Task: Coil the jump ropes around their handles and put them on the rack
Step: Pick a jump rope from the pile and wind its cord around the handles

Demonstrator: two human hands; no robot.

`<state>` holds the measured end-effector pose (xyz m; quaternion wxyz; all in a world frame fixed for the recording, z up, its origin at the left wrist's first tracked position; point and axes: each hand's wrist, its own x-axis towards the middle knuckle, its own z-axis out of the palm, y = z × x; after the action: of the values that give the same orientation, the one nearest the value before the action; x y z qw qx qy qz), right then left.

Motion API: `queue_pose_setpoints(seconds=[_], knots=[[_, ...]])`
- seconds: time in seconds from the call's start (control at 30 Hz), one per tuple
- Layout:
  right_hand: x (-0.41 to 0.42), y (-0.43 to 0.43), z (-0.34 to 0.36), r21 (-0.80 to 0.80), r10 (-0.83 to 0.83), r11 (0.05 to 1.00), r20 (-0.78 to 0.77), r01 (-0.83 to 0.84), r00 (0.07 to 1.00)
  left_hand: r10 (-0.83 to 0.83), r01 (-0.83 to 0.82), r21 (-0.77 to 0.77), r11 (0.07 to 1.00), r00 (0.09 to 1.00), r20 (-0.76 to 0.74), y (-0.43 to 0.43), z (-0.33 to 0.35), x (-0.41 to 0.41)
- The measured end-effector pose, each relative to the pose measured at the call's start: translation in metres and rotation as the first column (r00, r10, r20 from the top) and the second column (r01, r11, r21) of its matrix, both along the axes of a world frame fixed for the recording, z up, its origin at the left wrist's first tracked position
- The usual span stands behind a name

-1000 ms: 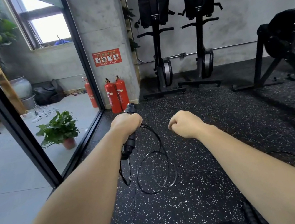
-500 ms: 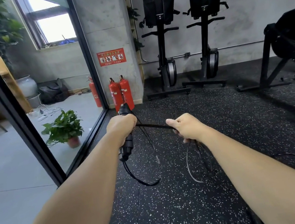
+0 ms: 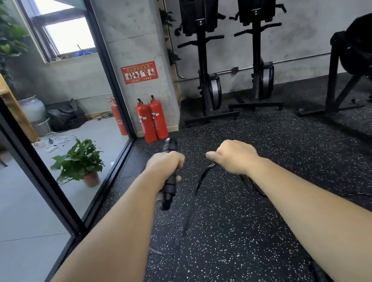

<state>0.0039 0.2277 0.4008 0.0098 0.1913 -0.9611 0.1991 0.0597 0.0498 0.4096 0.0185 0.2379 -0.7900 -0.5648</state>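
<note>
Left hand (image 3: 166,166): I see it clenched round the black handle (image 3: 170,189), just nearer me than the fire extinguishers (image 3: 152,119).
Handle: tilted, top end toward the extinguishers.
Right hand (image 3: 234,156): fingers curled on the rope (image 3: 204,174), right of the extinguishers.
Rope: blurred strands hang below that fist.
</note>
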Motion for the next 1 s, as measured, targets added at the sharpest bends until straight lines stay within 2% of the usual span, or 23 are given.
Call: queue_pose_setpoints(seconds=[0.1, 0.23, 0.37, 0.5, 0.57, 0.67, 0.87, 1.0], knots=[[0.009, -0.018, 0.002, 0.035, 0.029, 0.999, -0.064, -0.027, 0.998, -0.151, 0.151, 0.173, 0.973, 0.988, -0.015, 0.035, 0.010, 0.004], [0.009, -0.014, -0.003, -0.033, 0.005, 0.999, -0.034, -0.006, 0.999, -0.195, 0.187, 0.214, 0.959, 0.980, 0.021, 0.045, 0.012, 0.006], [0.004, 0.004, -0.006, -0.170, 0.063, 0.984, 0.092, -0.047, 0.994, -0.007, 0.013, 0.149, 0.989, 0.999, -0.044, 0.034, 0.017, 0.003], [0.000, 0.039, -0.018, -0.064, 0.090, 0.995, 0.182, -0.079, 0.979, 0.196, -0.194, 0.029, 0.981, 0.968, -0.153, 0.002, 0.019, -0.007], [-0.001, 0.046, -0.029, -0.046, 0.096, 0.995, 0.235, -0.088, 0.967, 0.206, -0.212, -0.016, 0.977, 0.961, -0.185, -0.002, 0.024, -0.001], [-0.001, 0.042, -0.033, -0.115, 0.106, 0.990, 0.241, -0.081, 0.965, 0.197, -0.214, -0.083, 0.973, 0.965, -0.171, 0.002, 0.027, 0.006], [0.005, 0.037, -0.012, -0.030, 0.094, 0.995, 0.146, -0.091, 0.985, 0.115, -0.119, -0.065, 0.991, 0.992, -0.058, -0.009, 0.002, -0.010], [0.013, 0.014, -0.001, 0.107, 0.125, 0.985, 0.081, -0.134, 0.989, -0.091, 0.094, 0.102, 0.990, 0.995, -0.035, 0.037, 0.015, 0.007]])
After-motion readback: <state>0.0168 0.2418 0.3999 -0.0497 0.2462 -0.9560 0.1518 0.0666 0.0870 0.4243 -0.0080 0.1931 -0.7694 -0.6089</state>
